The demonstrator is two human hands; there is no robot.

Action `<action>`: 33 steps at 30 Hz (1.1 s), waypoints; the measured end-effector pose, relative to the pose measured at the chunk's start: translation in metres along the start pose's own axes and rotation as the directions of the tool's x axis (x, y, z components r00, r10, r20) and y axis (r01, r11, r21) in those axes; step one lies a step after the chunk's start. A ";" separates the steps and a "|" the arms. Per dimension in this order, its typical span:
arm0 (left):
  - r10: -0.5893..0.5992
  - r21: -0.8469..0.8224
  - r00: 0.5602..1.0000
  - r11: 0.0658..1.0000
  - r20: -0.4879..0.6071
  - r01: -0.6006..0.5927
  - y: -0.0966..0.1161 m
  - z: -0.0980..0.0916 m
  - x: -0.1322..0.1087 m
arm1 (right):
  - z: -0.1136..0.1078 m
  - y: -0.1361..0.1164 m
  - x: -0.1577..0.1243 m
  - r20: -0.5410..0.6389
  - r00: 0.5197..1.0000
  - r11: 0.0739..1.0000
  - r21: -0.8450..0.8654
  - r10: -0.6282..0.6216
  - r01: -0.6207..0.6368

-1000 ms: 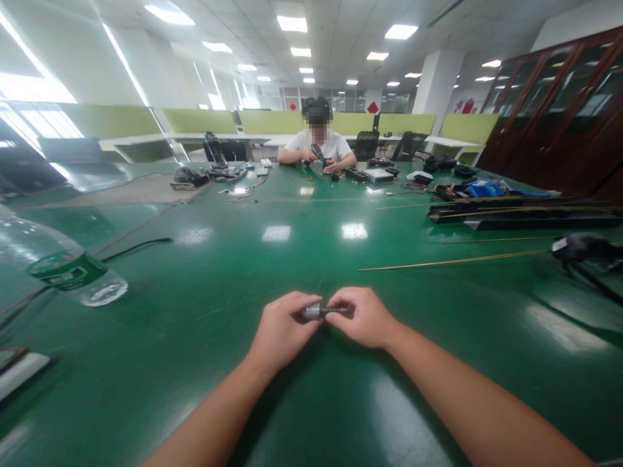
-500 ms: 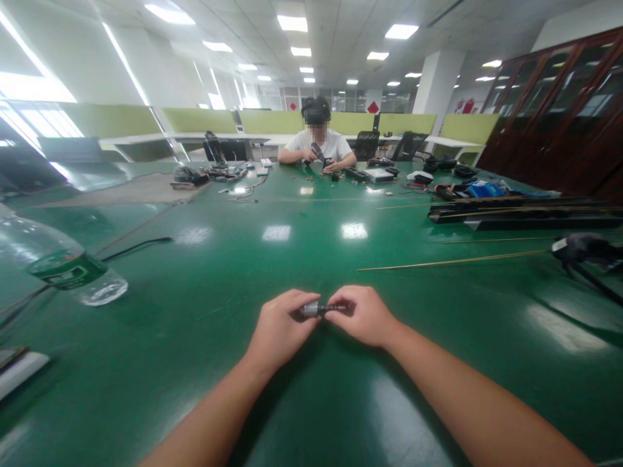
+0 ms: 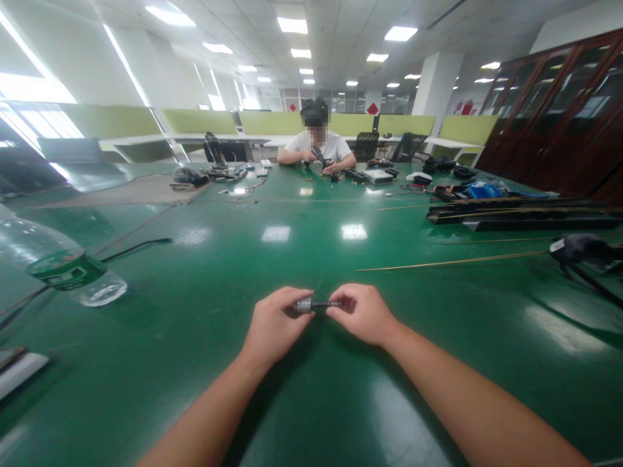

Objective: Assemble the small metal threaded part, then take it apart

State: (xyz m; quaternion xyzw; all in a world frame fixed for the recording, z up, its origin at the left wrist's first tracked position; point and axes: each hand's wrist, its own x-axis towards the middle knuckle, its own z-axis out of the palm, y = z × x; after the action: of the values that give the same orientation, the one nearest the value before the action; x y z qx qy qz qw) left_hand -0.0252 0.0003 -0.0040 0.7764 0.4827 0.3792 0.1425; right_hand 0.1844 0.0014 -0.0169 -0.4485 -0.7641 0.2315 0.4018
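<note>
My left hand [image 3: 275, 324] is closed around a small grey metal cylinder [image 3: 304, 305], whose far left end is hidden by the fingers. From the cylinder's right end a thin dark rod [image 3: 321, 304] extends level toward my right hand [image 3: 363, 312]. The thumb and fingers of that hand pinch the rod's outer end, covering its tip. Both hands are just above or on the green table [image 3: 311, 259], near its front middle; contact cannot be made out. Whether cylinder and rod are one piece does not show.
A clear plastic bottle [image 3: 73, 269] lies on the left beside a black cable [image 3: 139, 248]. Thin brass-coloured rods [image 3: 452, 262] and black channels [image 3: 525, 213] are on the right. Across the table sits a co-worker [image 3: 316, 143] holding a dark tool [image 3: 317, 154], with electronics on both sides.
My left hand has shifted slightly left with the grey cylinder. The gap between my hands is wider, and the dark rod shows more plainly between them.
</note>
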 end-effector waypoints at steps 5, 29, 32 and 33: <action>0.007 -0.004 1.000 1.000 -0.014 -0.007 -0.003 -0.001 0.001 | 0.001 0.002 0.000 -0.010 1.000 1.000 0.005 0.012 -0.012; -0.004 0.004 0.999 1.000 -0.032 0.004 -0.010 -0.005 0.004 | 0.002 0.003 0.000 -0.030 0.999 0.999 0.013 0.044 -0.043; -0.037 0.010 0.997 0.999 -0.066 0.038 -0.015 -0.010 0.005 | 0.001 0.001 0.000 -0.055 0.998 0.999 0.012 0.038 -0.037; -0.062 0.016 0.994 0.998 -0.085 0.063 -0.016 -0.012 0.006 | 0.001 0.000 0.000 -0.063 0.997 0.999 0.013 0.034 -0.033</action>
State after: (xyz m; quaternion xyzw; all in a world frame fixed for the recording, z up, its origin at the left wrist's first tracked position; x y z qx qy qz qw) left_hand -0.0428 0.0120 -0.0029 0.7454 0.5160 0.4027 0.1264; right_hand 0.1838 0.0012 -0.0178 -0.4658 -0.7420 0.2285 0.4246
